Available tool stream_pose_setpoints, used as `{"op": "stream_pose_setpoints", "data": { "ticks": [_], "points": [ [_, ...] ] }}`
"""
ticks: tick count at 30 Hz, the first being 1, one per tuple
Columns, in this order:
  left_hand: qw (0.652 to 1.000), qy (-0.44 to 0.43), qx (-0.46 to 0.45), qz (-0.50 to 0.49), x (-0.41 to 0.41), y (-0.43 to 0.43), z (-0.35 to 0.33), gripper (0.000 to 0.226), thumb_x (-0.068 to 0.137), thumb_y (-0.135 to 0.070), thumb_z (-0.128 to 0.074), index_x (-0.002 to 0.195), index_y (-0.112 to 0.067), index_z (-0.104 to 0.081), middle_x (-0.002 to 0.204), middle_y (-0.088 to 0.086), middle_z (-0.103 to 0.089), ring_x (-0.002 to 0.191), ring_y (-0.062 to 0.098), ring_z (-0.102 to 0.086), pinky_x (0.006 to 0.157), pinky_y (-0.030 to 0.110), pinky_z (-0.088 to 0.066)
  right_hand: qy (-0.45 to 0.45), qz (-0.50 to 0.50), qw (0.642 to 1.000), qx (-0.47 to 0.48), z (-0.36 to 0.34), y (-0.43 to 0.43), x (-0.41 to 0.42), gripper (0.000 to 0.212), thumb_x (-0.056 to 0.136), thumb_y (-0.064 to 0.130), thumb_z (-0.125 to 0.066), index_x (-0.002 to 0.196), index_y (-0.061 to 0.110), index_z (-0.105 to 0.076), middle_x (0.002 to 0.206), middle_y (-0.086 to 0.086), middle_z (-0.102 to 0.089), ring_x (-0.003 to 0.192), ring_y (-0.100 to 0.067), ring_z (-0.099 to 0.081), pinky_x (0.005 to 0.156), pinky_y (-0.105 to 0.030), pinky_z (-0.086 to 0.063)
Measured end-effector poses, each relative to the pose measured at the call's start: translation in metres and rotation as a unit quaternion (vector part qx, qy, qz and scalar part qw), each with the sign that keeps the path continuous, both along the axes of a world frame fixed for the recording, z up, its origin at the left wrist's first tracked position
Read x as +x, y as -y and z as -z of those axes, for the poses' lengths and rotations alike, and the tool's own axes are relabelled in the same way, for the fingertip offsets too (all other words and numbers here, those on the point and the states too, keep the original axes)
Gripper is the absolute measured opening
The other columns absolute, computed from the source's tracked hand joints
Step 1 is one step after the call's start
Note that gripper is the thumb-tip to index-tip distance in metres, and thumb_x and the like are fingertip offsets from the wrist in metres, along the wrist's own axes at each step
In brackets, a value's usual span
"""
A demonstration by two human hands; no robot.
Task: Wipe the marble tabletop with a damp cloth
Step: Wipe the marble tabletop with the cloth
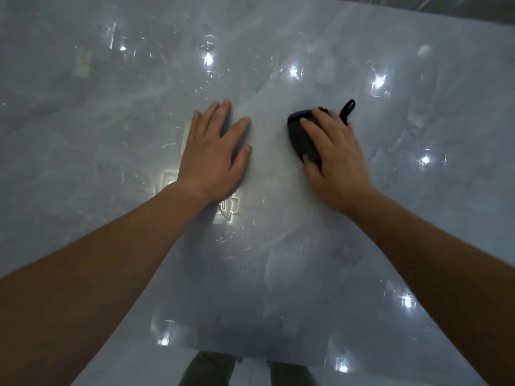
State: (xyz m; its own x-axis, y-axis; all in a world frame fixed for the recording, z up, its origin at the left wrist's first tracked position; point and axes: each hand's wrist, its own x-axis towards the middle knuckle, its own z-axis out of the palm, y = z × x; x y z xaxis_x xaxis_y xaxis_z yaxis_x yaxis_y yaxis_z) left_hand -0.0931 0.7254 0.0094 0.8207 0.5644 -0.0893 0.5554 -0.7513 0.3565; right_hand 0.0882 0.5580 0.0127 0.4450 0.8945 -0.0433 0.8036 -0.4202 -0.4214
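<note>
Surface: marble tabletop (278, 260), pale grey and glossy, with ceiling lights mirrored in it as bright spots; streaks and smears show across the far half.
Left hand (216, 151): flat on the stone, palm down, fingers spread, gripping nothing; judged to be bracing the body.
Right hand (331, 154): pressed down over the cloth, fingers curled lightly around its top, holding it against the stone.
Cloth (302, 137): dark, bunched into a small pad, lying on the tabletop well in from the edges, right of centre; a loop tag (347, 110) pokes out past the fingers.
Dampness: cannot be told from here.
Progress: judged partway; 1 band nearer the person looks duller.
Risks: a bunched pad covers little, so strips may be missed; the loop could drag and leave streaks; the bracing palm may print the gloss; a wet surface could let that palm slip.
</note>
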Motion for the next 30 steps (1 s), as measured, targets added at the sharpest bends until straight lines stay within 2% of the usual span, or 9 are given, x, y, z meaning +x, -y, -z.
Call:
{"op": "stream_pose_setpoints", "data": {
  "ticks": [2,5,8,11,14,20,24,27,30],
  "points": [
    [1.000,0.003,0.015,-0.010,-0.005,0.006,-0.001,0.050,0.099,-0.040,-0.040,0.144,-0.020,-0.050,0.160,0.019,-0.032,0.150,0.037,-0.022,0.124,0.053,-0.007,-0.003,-0.002,1.000,0.020,-0.002,0.004,-0.027,0.066,0.082,0.023,-0.048,0.147,0.012,-0.049,0.157,-0.014,-0.041,0.149,-0.040,-0.030,0.119,-0.062,-0.024],
    [0.999,0.003,0.027,-0.025,-0.014,0.018,-0.005,0.049,0.100,-0.041,-0.039,0.142,-0.021,-0.051,0.158,0.018,-0.034,0.150,0.037,-0.024,0.123,0.053,-0.009,-0.006,-0.139,0.990,0.011,-0.007,0.043,-0.073,0.065,0.082,0.024,-0.052,0.147,0.015,-0.050,0.158,-0.011,-0.041,0.151,-0.038,-0.027,0.121,-0.060,-0.021],
    [0.999,-0.006,0.020,-0.025,-0.023,0.032,-0.007,0.048,0.100,-0.041,-0.038,0.142,-0.021,-0.051,0.159,0.018,-0.033,0.150,0.036,-0.023,0.124,0.053,-0.011,0.007,-0.190,0.982,0.001,-0.007,0.063,-0.048,0.065,0.083,0.022,-0.055,0.147,0.014,-0.050,0.157,-0.013,-0.042,0.149,-0.037,-0.031,0.123,-0.055,-0.021],
    [1.000,-0.003,0.012,-0.023,-0.025,0.042,-0.007,0.048,0.100,-0.040,-0.038,0.141,-0.021,-0.053,0.158,0.019,-0.035,0.149,0.037,-0.026,0.123,0.053,-0.014,0.025,-0.014,0.999,0.023,0.000,0.056,0.027,0.061,0.083,0.016,-0.054,0.142,0.005,-0.052,0.150,-0.021,-0.047,0.142,-0.042,-0.040,0.121,-0.050,-0.027],
    [0.999,0.000,0.028,-0.031,-0.023,0.044,-0.005,0.046,0.100,-0.037,-0.041,0.140,-0.020,-0.054,0.157,0.019,-0.036,0.148,0.037,-0.027,0.123,0.055,-0.016,0.018,0.140,0.990,0.007,0.000,0.049,0.061,0.062,0.087,0.022,-0.049,0.148,0.008,-0.046,0.156,-0.018,-0.040,0.147,-0.040,-0.032,0.121,-0.056,-0.023],
    [0.999,-0.006,0.034,-0.032,-0.015,0.062,-0.006,0.045,0.099,-0.034,-0.040,0.139,-0.018,-0.054,0.155,0.020,-0.038,0.146,0.039,-0.030,0.120,0.056,-0.021,-0.007,-0.151,0.988,0.016,-0.010,0.101,-0.071,0.067,0.079,0.025,-0.055,0.144,0.014,-0.052,0.154,-0.014,-0.045,0.147,-0.041,-0.032,0.122,-0.057,-0.022],
    [0.999,-0.010,0.027,-0.034,-0.012,0.071,-0.008,0.046,0.099,-0.031,-0.039,0.140,-0.016,-0.054,0.156,0.020,-0.037,0.147,0.038,-0.029,0.120,0.057,-0.022,-0.001,-0.242,0.970,-0.007,-0.008,0.115,-0.048,0.065,0.085,0.029,-0.052,0.148,0.018,-0.048,0.158,-0.011,-0.041,0.150,-0.038,-0.028,0.123,-0.054,-0.022],
    [0.999,-0.007,0.017,-0.041,-0.006,0.071,-0.008,0.044,0.097,-0.026,-0.041,0.136,-0.015,-0.057,0.154,0.022,-0.040,0.144,0.041,-0.033,0.118,0.059,-0.025,-0.020,-0.071,0.997,0.027,-0.004,0.081,0.013,0.061,0.086,0.020,-0.052,0.146,0.009,-0.049,0.155,-0.018,-0.042,0.147,-0.042,-0.033,0.118,-0.060,-0.027],
    [0.999,-0.011,0.019,-0.044,-0.005,0.071,-0.007,0.044,0.096,-0.024,-0.042,0.136,-0.013,-0.058,0.153,0.023,-0.041,0.143,0.043,-0.033,0.116,0.059,-0.027,-0.023,0.053,0.998,-0.007,-0.004,0.059,0.024,0.066,0.087,0.024,-0.048,0.152,0.016,-0.041,0.162,-0.012,-0.033,0.152,-0.038,-0.022,0.121,-0.059,-0.021]
  ]
}}
